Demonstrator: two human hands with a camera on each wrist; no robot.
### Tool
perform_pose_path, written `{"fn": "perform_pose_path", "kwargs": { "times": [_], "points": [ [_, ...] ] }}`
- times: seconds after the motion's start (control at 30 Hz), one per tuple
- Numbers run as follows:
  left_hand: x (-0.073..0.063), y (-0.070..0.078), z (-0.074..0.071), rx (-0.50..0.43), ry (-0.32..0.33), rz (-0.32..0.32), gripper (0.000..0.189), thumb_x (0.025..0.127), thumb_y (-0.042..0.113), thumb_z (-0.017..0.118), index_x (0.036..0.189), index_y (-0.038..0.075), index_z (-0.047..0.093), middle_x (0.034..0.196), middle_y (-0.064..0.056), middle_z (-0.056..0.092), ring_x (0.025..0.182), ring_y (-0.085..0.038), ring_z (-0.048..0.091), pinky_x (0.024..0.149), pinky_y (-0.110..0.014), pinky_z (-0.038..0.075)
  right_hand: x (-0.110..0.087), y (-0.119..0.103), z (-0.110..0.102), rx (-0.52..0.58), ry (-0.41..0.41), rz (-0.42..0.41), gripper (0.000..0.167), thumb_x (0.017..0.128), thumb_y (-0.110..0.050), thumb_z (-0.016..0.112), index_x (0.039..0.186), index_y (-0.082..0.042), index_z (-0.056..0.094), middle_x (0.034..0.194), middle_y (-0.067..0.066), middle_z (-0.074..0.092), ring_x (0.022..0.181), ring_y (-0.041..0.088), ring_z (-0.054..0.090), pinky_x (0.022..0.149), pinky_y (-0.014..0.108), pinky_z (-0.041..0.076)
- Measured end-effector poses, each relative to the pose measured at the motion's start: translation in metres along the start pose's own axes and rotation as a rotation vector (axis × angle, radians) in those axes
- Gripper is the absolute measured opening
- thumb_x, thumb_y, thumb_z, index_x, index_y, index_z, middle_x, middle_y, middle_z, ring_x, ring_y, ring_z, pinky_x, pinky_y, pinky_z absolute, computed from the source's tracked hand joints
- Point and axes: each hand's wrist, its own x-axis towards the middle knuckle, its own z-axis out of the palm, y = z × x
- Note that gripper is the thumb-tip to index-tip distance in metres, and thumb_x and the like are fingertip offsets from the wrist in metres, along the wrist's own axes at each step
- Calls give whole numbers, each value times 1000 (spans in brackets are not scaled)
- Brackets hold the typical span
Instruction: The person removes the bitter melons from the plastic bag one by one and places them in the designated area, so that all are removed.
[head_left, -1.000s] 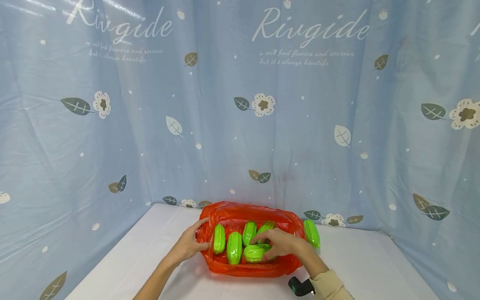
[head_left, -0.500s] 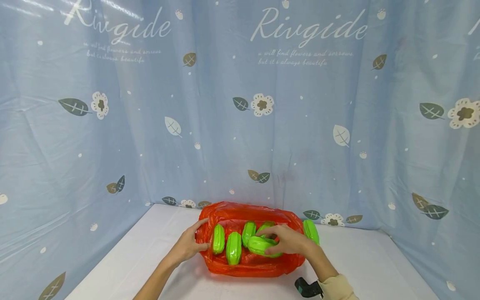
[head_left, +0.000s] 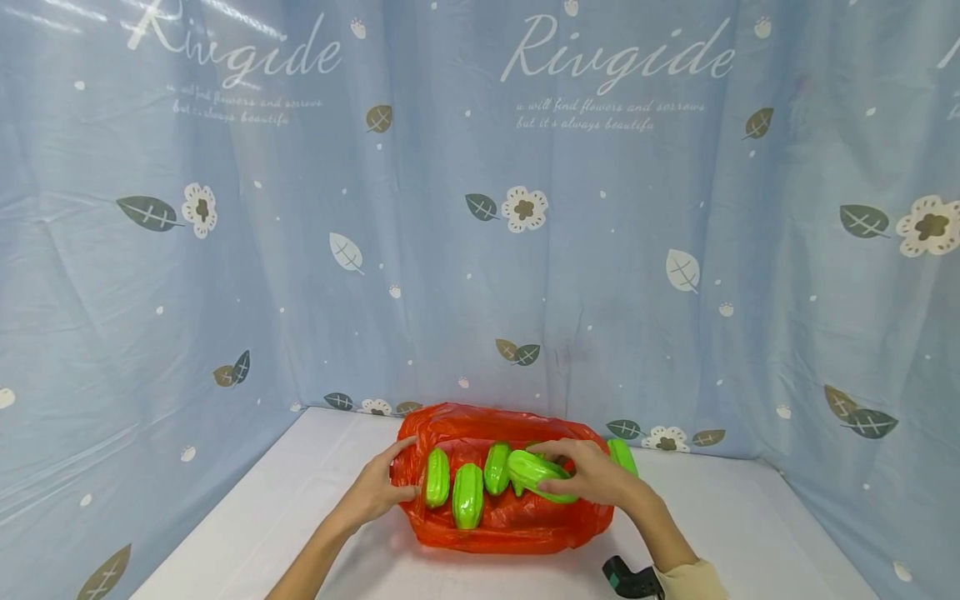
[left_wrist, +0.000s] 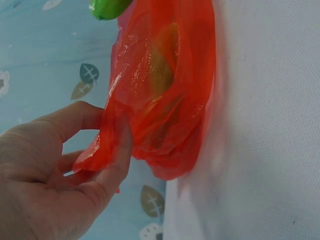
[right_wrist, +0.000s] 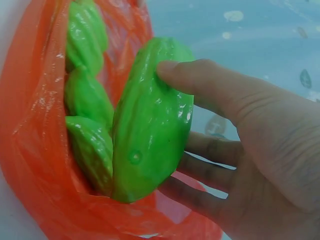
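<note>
A red plastic bag (head_left: 502, 540) lies with its mouth open, several glossy green ridged gourds (head_left: 468, 497) inside. My left hand (head_left: 375, 487) grips the bag's left edge; in the left wrist view, thumb and fingers lie on either side of the thin red plastic (left_wrist: 150, 110). Between the thumb and fingers of my right hand (head_left: 600, 477) is one green ridged gourd (right_wrist: 150, 125), raised over the right part of the bag's opening. In the right wrist view, other gourds (right_wrist: 87, 95) sit in the bag beside it. The right hand hides part of the bag's contents.
Another green gourd (head_left: 621, 456) lies outside the bag at its right end, partly hidden. A black device (head_left: 630, 578) shows by the right sleeve (head_left: 690, 581). The white tabletop (head_left: 757, 533) ends at a blue printed curtain (head_left: 585, 292) behind and at both sides.
My right hand has lifted the gourd and moved right and slightly up with it, tilting it; it now covers the gourd behind. The left hand has stayed on the bag.
</note>
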Motion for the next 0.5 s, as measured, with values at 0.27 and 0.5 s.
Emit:
{"fn": "perform_pose_path", "kwargs": {
  "times": [0.27,0.5],
  "points": [
    [0,-1,0,-7,-2,4,78,75,4,79,145,8,45,140,-23,51,116,-34,56,89,-48,56,-12,-2,-13,27,50,28,47,87,-37,72,131,-22,62,105,-7,69,95,9,59,77,23,54],
    [0,0,-1,-10,-2,-6,78,75,4,79,146,9,45,141,-22,51,117,-34,56,90,-48,56,-25,3,-26,19,91,41,50,88,-40,71,132,-20,60,105,-5,68,95,12,61,76,23,55]
  ]
}}
